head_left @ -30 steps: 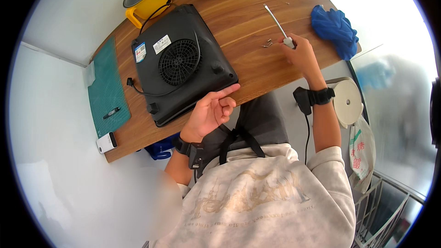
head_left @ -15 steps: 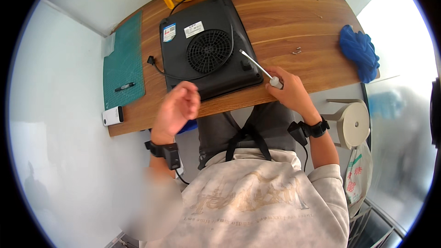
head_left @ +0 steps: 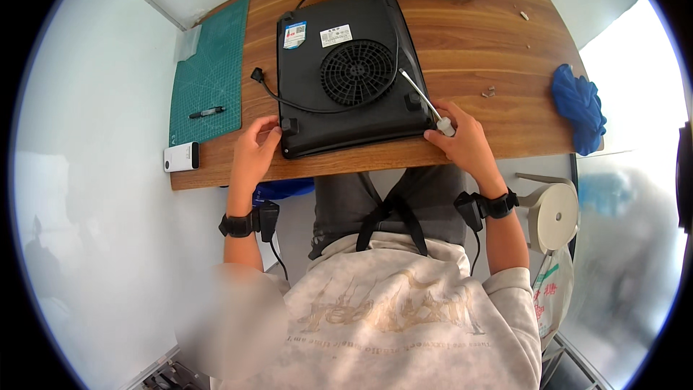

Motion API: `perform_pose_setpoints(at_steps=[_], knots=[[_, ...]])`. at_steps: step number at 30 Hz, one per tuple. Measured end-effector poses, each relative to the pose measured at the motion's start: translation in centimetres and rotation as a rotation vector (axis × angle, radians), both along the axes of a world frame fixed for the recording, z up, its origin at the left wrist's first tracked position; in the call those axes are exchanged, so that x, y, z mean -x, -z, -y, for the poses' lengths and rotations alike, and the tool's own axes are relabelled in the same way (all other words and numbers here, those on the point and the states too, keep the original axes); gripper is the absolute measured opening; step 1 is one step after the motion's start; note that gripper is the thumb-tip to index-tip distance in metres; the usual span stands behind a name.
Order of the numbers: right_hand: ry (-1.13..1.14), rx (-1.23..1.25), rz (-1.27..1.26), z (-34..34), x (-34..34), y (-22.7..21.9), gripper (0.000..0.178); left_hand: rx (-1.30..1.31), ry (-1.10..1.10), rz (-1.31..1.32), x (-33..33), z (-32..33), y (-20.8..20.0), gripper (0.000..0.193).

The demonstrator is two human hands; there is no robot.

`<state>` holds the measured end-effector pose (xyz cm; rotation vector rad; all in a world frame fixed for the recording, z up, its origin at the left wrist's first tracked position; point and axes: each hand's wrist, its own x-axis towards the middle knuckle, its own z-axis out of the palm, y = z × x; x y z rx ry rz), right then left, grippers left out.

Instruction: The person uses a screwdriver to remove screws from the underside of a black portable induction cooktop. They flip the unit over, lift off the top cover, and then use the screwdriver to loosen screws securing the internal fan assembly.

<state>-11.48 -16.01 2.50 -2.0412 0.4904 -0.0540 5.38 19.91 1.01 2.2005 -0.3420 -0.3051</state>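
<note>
Since a second ago, both of my hands have moved to the near corners of the black appliance (head_left: 350, 72), which lies on the counter (head_left: 491, 50) with its cord (head_left: 310, 109) running across it. My right hand (head_left: 462, 137) is closed round the screwdriver (head_left: 445, 127), its shaft slanting over the appliance's right side; my left hand (head_left: 254, 148) is at the left corner, thumb and fingers bent, though I cannot tell whether it grips.
</note>
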Motion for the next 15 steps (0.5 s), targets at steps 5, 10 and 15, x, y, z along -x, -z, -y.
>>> perform_pose_setpoints(at_steps=[5,10,15], knots=[[-0.007,0.100,0.050,0.0,0.1,0.0,0.048,0.026,-0.080,-0.035,0.6,0.7,-1.0,0.037],[-0.043,0.161,0.001,1.0,-0.3,-0.3,0.046,-0.168,0.013,0.180,1.0,1.0,-0.4,0.035],[-0.029,0.183,-0.041,2.9,-0.3,-1.6,0.045,-0.046,-0.081,-0.131,5.2,3.1,-3.2,0.037]])
